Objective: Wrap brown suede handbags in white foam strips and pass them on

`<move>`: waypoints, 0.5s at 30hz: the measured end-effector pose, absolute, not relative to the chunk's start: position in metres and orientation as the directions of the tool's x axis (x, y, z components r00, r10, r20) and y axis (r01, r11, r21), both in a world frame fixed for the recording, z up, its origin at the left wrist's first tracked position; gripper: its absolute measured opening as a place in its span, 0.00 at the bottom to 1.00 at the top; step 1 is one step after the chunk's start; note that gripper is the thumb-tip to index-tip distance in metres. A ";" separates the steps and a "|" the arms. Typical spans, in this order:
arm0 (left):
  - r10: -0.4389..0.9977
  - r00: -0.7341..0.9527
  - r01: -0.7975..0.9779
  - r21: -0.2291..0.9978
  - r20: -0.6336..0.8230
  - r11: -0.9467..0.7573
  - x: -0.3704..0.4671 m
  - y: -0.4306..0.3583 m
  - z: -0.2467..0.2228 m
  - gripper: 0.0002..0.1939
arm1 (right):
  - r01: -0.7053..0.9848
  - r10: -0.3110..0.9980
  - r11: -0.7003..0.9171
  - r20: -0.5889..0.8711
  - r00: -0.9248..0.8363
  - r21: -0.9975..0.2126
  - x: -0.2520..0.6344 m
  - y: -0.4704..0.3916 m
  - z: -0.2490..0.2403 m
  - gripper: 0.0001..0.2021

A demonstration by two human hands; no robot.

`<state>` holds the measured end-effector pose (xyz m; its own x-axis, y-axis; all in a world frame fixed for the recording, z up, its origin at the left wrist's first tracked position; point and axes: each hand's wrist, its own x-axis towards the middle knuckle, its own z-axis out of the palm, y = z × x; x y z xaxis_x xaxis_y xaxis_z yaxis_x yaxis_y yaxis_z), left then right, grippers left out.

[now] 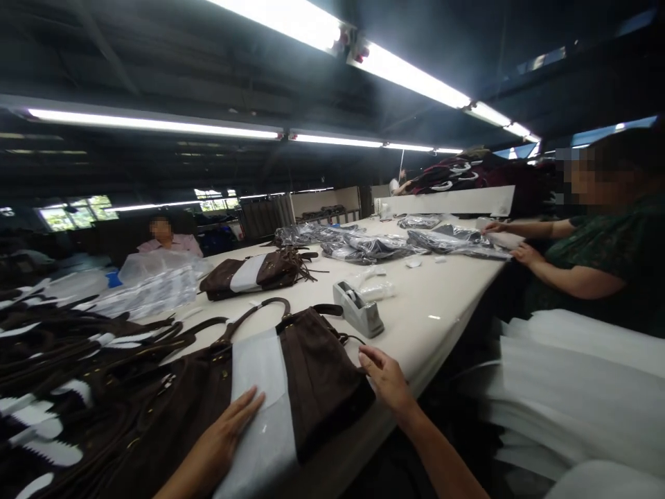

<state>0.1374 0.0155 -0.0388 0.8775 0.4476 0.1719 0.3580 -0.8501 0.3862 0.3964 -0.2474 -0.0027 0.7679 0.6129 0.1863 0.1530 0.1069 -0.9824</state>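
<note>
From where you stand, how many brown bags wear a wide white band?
2: the near bag, under the left hand, and the far bag, left of the tape dispenser. The brown pile may hide more.

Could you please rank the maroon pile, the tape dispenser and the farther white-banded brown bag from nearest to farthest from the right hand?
From the right hand:
1. Tape dispenser: just beyond it, slightly left.
2. Farther brown bag: farther left across the table.
3. Maroon pile: far back.
</note>
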 end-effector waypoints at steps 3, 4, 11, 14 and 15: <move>0.456 0.864 0.341 0.415 0.216 -0.843 0.134 0.021 -0.040 0.29 | 0.296 0.589 0.131 0.314 0.745 -0.946 0.378 -0.252 0.014 0.28; 0.463 0.857 0.341 0.423 0.227 -0.840 0.133 0.022 -0.040 0.28 | 0.362 0.579 0.116 0.360 0.732 -0.925 0.370 -0.252 0.019 0.28; 0.563 0.805 0.389 0.549 0.188 -0.740 0.126 0.023 -0.031 0.23 | 0.609 0.457 -0.357 0.436 0.775 -0.708 0.336 -0.232 0.019 0.09; 0.643 0.746 0.434 0.606 0.173 -0.667 0.136 0.017 -0.008 0.22 | 0.556 0.425 -0.407 0.388 0.818 -0.725 0.339 -0.229 0.003 0.14; 0.668 0.726 0.460 0.607 0.162 -0.647 0.145 0.010 0.004 0.24 | 0.537 0.404 -0.390 0.385 0.830 -0.748 0.340 -0.229 -0.003 0.14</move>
<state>0.1454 0.0100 0.0044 0.7260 0.6683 0.1621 0.4604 -0.6474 0.6074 0.3402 -0.2292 -0.0033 0.8298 0.4039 0.3850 0.5370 -0.3905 -0.7478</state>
